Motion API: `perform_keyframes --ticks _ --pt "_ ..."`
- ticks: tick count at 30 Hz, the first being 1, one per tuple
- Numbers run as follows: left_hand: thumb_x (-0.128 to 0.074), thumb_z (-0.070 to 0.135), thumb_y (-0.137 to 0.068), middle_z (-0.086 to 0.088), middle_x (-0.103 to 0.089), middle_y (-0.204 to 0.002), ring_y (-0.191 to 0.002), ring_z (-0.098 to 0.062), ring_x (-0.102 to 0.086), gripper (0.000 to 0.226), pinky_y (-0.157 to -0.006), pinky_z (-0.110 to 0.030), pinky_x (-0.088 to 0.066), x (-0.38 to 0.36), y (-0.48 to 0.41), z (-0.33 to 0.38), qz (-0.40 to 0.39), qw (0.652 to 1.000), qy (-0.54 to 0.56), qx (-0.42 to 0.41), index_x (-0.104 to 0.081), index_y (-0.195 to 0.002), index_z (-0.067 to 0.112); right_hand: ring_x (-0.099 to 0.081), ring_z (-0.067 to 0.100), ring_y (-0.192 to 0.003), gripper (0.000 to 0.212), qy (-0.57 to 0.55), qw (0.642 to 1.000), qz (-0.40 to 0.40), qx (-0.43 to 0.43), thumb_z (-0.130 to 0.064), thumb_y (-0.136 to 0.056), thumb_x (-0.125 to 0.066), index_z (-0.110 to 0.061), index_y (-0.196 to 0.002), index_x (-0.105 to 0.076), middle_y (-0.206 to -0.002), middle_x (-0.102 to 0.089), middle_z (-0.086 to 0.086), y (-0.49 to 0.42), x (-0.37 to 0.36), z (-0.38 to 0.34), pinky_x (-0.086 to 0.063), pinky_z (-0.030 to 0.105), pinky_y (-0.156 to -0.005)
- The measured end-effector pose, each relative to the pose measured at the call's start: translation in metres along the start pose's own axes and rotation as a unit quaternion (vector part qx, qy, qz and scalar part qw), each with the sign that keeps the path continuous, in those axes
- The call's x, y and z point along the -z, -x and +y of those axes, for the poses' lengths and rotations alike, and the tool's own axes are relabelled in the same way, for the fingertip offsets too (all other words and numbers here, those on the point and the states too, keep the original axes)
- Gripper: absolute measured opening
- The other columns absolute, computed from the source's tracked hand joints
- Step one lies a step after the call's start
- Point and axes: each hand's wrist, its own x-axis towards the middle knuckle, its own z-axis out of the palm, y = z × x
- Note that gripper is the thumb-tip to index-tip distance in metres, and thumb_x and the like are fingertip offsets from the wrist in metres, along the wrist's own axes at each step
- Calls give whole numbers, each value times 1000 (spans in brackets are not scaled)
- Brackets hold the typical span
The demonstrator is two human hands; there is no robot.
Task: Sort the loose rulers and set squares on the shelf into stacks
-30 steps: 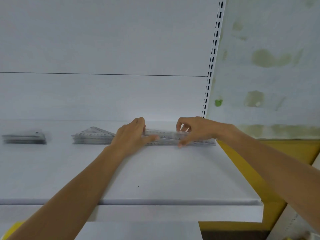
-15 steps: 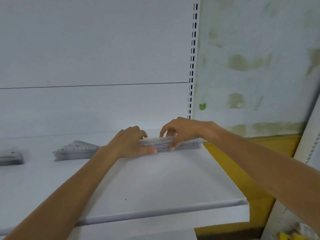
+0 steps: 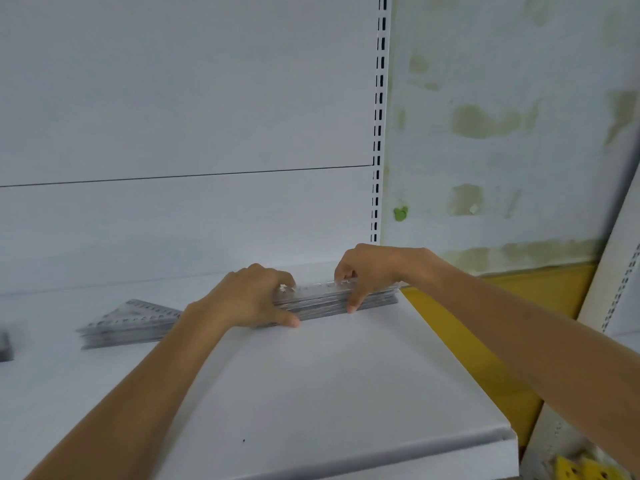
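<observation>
Fingers (image 3: 273,277) of the left hand (image 3: 249,299) and right hand (image 3: 370,268) are curled, at the back right of the white shelf (image 3: 311,393), round a flat stack of clear rulers (image 3: 322,301) gripped thumbs-in-front, with a pile of set squares (image 3: 128,323) parked just to its left, behind the left wrist.

Left grip (image 3: 250,296), right grip (image 3: 367,271) both curled, clasping; forearms extended.

Clear glossy plastic rulers (image 3: 322,299) lie on a smooth matt white shelf (image 3: 311,393).
</observation>
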Motion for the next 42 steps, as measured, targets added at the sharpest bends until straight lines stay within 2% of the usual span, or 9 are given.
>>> perform_keyframes --ticks 7,15,18,22,26,34,37,39,42 --pt "-62 54 -76 13 -50 -73 -76 -13 -48 36 -58 -21 -30 -4 6 -3 28 999 -8 -31 -57 -98 26 -55 18 -87 49 3 1000 26 -1 -39 -71 -73 -24 -115 -56 -97 -44 -8 0 -14 4 -42 27 -68" --pt "-64 47 -77 9 -58 -83 -78 -10 -51 33 -61 -19 -35 -3 14 -5 15 999 45 -19 -58 -100 25 -40 12 -53 44 -4 1000 10 -8 -42 -65 -76 -22 -61 -36 -60 -36 -10 5 -10 -4 -29 27 -53" --pt "-69 51 -72 10 -61 -91 -86 -12 -54 40 -69 -25 -40 -4 18 -6 29 998 63 -12 -60 -104 29 -28 15 -53 55 -18 1000 -10 -2 -45 -62 -79 -20 -59 -30 -56 -28 -6 9 -6 -8 -19 29 -55" --pt "-75 58 -61 18 -60 -105 -100 -4 -56 59 -89 -26 -46 -3 25 -10 34 986 164 10 -60 -113 33 -49 7 -82 40 -35 999 -24 -33 -47 -62 -80 -31 -90 -57 -86 -47 -19 15 -3 -5 -42 26 -76" --pt "-75 47 -68 10 -65 -99 -95 -8 -58 45 -82 -25 -47 1 25 -16 37 988 152 2 -66 -106 25 -28 1 -53 54 -27 999 -1 -26 -32 -67 -81 -32 -54 -29 -57 -28 -12 18 -4 -4 -23 19 -52" --pt "-76 39 -70 11 -63 -98 -93 -10 -58 38 -83 -30 -48 0 24 -21 13 992 124 0 -63 -104 29 -28 4 -52 56 -14 999 -21 -37 -35 -65 -82 -30 -50 -28 -53 -29 -12 12 -2 -5 -23 23 -53" --pt "-74 38 -71 10 -63 -93 -87 -10 -58 33 -79 -31 -49 -1 23 -19 8 993 121 -1 -62 -100 29 -52 15 -78 28 -4 998 -33 -57 -37 -67 -79 -26 -73 -54 -82 -56 -10 9 -2 -8 -39 30 -69" --pt "-71 39 -71 10 -61 -91 -85 -11 -58 29 -75 -28 -47 -2 24 -18 15 992 123 2 -60 -96 30 -50 21 -116 59 23 994 -54 -92 -38 -68 -78 -27 -121 -55 -128 -53 -6 12 1 -15 -42 37 -95" --pt "-71 49 -69 15 -57 -104 -96 -8 -55 45 -85 -30 -46 -7 27 -13 23 991 135 9 -54 -109 35 -37 20 -131 80 0 992 -50 -112 -50 -65 -77 -32 -135 -42 -144 -37 -9 22 2 -17 -35 36 -102"
